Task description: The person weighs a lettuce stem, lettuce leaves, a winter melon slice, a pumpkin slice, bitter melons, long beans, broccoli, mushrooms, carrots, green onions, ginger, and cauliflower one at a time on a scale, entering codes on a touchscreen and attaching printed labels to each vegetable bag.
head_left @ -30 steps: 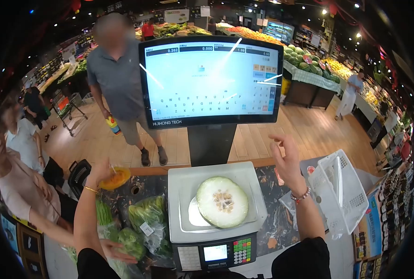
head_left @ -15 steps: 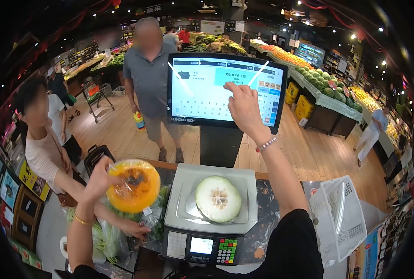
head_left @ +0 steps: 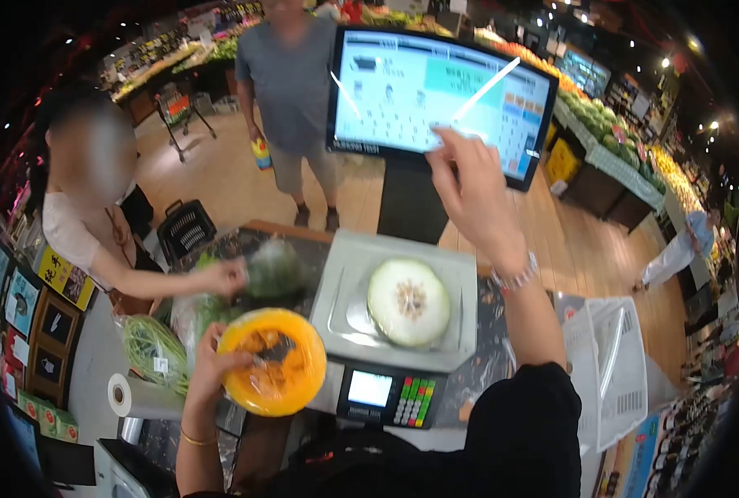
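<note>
My left hand [head_left: 213, 363] grips the left side of an orange pumpkin half [head_left: 275, 363], its seeded cut face up, held just left of the scale. A pale melon half [head_left: 408, 301] rests cut side up on the scale's metal platform [head_left: 349, 334]. My right hand [head_left: 477, 187] is raised at the lit touchscreen [head_left: 419, 100], fingers curved near the lower part of the display; nothing shows in it. Below the platform, the keypad [head_left: 415, 402] sits beside a small bright display [head_left: 370, 388].
Another person's hand [head_left: 224, 276] reaches over bagged greens [head_left: 149, 349] at the left. A plastic roll [head_left: 141, 396] lies at the counter's left edge, white baskets [head_left: 619, 373] at the right. A person in a grey shirt [head_left: 291, 83] stands beyond the counter.
The view has tilted downward. My left hand has brought the pumpkin lower and closer to me. My right hand has moved lower over the screen. The co-worker's hand has moved away from me with a bag.
</note>
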The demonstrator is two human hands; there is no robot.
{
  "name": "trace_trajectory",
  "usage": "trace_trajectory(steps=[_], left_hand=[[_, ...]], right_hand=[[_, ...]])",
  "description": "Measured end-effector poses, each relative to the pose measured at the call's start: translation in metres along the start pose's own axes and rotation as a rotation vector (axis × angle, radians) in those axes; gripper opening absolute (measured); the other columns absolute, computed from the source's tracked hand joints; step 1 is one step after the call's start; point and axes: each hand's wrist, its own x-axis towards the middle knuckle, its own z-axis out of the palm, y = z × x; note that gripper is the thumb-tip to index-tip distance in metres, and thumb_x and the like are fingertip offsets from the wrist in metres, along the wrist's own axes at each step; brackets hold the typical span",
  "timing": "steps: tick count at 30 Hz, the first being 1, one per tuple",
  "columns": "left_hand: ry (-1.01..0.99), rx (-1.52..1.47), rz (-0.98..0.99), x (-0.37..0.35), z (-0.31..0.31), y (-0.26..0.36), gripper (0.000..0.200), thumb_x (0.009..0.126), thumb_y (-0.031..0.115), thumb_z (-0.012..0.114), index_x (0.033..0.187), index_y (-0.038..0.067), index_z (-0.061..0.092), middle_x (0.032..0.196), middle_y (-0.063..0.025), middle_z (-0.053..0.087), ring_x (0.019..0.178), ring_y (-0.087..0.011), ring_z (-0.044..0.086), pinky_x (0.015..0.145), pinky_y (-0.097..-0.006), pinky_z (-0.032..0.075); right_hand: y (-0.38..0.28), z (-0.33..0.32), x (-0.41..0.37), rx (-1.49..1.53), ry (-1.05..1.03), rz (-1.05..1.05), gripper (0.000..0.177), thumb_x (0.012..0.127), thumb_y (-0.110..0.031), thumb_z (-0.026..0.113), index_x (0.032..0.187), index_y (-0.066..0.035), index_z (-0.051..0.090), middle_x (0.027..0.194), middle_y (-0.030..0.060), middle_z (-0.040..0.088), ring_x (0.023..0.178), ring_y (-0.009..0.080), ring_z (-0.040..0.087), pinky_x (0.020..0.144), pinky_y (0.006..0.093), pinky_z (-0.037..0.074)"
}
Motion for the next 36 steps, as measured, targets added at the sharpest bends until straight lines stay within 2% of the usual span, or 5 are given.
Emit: trace_trajectory(steps=[4,11,25,28,36], left_hand=[[-0.032,-0.042,-0.053,0.025,0.012,0.002,0.043,0.076,0.004,0.073,0.113,0.002,0.052,0.103,-0.0106,0.064,0.089,-0.0176,0.065,0.078,-0.0302,0.055],[-0.146,-0.225,-0.125,0.087,0.043,-0.036,0.042,0.086,0.010,0.064,0.125,-0.003,0.053,0.110,-0.0127,0.066,0.095,-0.0213,0.067,0.085,-0.0334,0.055],[-0.113,-0.417,-0.234,0.075,0.042,-0.056,0.042,0.091,0.011,0.060,0.129,-0.004,0.052,0.120,-0.0157,0.064,0.102,-0.0242,0.067,0.091,-0.0366,0.055],[-0.149,-0.341,-0.163,0.078,0.028,-0.073,0.044,0.093,0.016,0.058,0.130,-0.006,0.051,0.122,-0.0181,0.064,0.109,-0.0287,0.066,0.095,-0.0402,0.054],[-0.082,-0.600,-0.300,0.067,0.055,-0.073,0.044,0.094,0.016,0.058,0.132,-0.003,0.050,0.126,-0.0177,0.062,0.111,-0.0290,0.065,0.098,-0.0413,0.052]], right_hand=[[-0.015,-0.057,-0.147,-0.108,-0.498,0.476,0.027,0.089,-0.019,0.064,0.111,-0.003,0.064,0.097,0.0128,0.069,0.093,0.0297,0.063,0.083,0.0406,0.044],[-0.029,-0.042,-0.430,0.155,-0.538,1.073,0.024,0.084,-0.020,0.068,0.096,0.001,0.065,0.102,0.0168,0.066,0.103,0.0389,0.058,0.089,0.0470,0.046],[-0.038,-0.033,-0.247,0.613,-0.374,1.016,0.018,0.080,-0.020,0.074,0.083,-0.003,0.067,0.102,0.0090,0.064,0.108,0.0296,0.056,0.091,0.0419,0.043],[-0.016,0.018,-0.237,0.080,-0.613,0.750,0.031,0.081,-0.028,0.076,0.097,-0.003,0.067,0.106,0.0127,0.062,0.113,0.0311,0.054,0.093,0.0468,0.042],[0.037,0.082,-0.248,-0.043,-0.531,0.780,0.064,0.085,-0.038,0.072,0.127,0.007,0.055,0.131,0.0213,0.057,0.122,0.0374,0.049,0.099,0.0502,0.040]])
